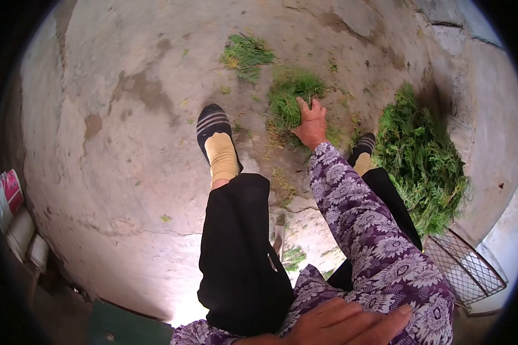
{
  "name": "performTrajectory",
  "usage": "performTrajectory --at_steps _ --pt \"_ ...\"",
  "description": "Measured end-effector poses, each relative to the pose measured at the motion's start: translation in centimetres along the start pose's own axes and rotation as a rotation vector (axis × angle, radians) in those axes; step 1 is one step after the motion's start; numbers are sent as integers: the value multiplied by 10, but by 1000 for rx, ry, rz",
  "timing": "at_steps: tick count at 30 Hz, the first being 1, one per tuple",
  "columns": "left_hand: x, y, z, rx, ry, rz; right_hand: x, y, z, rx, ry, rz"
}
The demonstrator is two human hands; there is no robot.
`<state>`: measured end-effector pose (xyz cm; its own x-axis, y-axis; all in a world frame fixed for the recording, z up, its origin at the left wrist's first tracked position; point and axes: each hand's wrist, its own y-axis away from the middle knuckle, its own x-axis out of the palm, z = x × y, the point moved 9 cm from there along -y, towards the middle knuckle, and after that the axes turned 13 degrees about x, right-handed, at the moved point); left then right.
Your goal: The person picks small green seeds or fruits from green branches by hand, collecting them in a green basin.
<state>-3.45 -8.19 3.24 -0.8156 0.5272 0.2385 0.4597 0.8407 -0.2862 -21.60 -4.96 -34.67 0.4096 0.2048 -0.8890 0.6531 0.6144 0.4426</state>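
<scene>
My right hand [312, 122] reaches down to a small clump of green leafy sprigs [293, 92] on the concrete floor. Its fingers are spread, with the fingertips at the clump's right edge. At the bottom of the view my left hand [351, 325] lies across the patterned purple sleeve and lap, its fingers stretched out and holding nothing. A smaller clump [247, 56] of sprigs lies farther up the floor. On the right, beyond my right foot, is a large heap of green sprigs [417, 161].
My feet in dark striped shoes [214, 123] stand either side of the small clump. A wire mesh rack [465, 267] is at the lower right. Rolled or bagged items [20, 230] lie at the left edge. Loose bits of leaf are scattered over the floor [126, 172].
</scene>
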Motion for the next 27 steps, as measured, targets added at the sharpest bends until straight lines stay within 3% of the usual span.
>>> performTrajectory --at_steps 7,13,15,18,20,21,22,23,25,27 --pt "14 -4 2 9 28 28 10 7 15 -72 -89 -73" --pt "29 -9 2 -48 102 141 18 -13 2 9 -78 87" --pt "36 -6 5 -64 133 156 13 -19 -11 39 -204 13" --pt "44 -11 -9 105 21 169 0 -25 -31 11 -492 11" --pt "99 21 12 -251 15 1166 -19 -27 -56 29 -638 -63" --pt "117 33 3 -202 48 1220 -47 -21 -62 65 -638 -43" --pt "83 19 33 -261 45 826 -23 -34 -82 147 -600 3" --pt "51 12 44 -312 11 434 -41 -31 -93 157 -596 -78" --pt "53 9 47 -251 -48 509 -77 -21 -124 194 -504 -211" --pt "83 11 26 -245 -182 550 -153 -4 -159 129 -643 -222"
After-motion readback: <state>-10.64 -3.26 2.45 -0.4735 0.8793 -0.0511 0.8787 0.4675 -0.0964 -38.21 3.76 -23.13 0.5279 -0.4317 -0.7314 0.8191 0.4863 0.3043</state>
